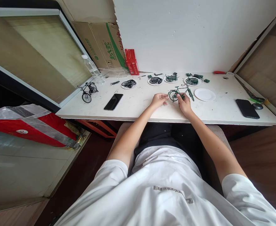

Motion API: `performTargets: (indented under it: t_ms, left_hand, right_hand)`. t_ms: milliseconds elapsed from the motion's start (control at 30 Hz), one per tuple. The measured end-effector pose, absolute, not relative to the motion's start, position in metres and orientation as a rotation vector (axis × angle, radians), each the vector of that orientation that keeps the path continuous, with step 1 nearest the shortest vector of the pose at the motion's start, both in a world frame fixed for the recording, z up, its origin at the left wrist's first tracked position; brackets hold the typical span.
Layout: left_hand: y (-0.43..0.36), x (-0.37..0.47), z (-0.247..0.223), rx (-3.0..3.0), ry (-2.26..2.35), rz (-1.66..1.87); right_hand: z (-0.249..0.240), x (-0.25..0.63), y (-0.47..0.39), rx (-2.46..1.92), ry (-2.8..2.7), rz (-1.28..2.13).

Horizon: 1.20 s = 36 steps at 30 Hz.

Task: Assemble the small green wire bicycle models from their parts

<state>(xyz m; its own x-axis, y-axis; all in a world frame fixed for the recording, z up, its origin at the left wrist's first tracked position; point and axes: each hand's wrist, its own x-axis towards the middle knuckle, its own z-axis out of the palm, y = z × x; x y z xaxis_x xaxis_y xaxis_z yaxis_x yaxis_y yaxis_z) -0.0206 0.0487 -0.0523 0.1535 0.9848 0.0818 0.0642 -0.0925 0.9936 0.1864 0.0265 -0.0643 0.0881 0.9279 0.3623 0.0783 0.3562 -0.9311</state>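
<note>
A green model bicycle (179, 90) is held upright above the white table by my right hand (184, 103), whose fingers grip it low near the middle of the frame. Its rear wheel points left, toward my left hand (159, 100). The fingers of my left hand are bent together just left of that wheel; whatever they hold, if anything, is too small to make out. An empty white plate (205, 94) lies right of the bicycle. Behind it, a plate with green parts (192, 81) and another plate with green parts (171, 78) stand in a row.
Plates with dark parts (155, 80) (129, 83) stand farther left. A black model bicycle (89, 91), a phone (113, 102) and a water bottle (93, 69) are on the left side. A black phone (247, 108) and a mouse (257, 106) lie at the right.
</note>
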Motion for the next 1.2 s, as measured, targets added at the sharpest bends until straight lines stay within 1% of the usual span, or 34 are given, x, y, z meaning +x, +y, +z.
performTargets:
  t_ms: [100,200,467,767,967,1100,1200]
  left_hand:
    - [0.050,-0.021,-0.060,1.622,1.158,1.133]
    - [0.052,-0.021,-0.065,1.811,1.080,1.088]
    - [0.053,-0.024,-0.069,2.068,1.111,1.052]
    - [0.043,-0.019,-0.061,2.062,1.126,1.048]
    - [0.041,-0.020,-0.059,2.041,1.092,1.075]
    - [0.046,-0.023,-0.060,1.819,1.022,1.115]
    - [0.047,-0.022,-0.058,1.606,1.051,1.135]
  right_hand:
    - [-0.065,0.186,0.027,-1.026,-1.317,0.832]
    - [-0.066,0.187,0.027,-1.027,-1.319,0.828]
    - [-0.063,0.186,0.024,-1.044,-1.323,0.828]
    - [-0.059,0.184,0.020,-1.052,-1.359,0.787]
    - [-0.061,0.186,0.022,-1.049,-1.306,0.841]
    - [-0.060,0.185,0.022,-1.054,-1.306,0.867]
    - [-0.058,0.184,0.021,-1.051,-1.335,0.851]
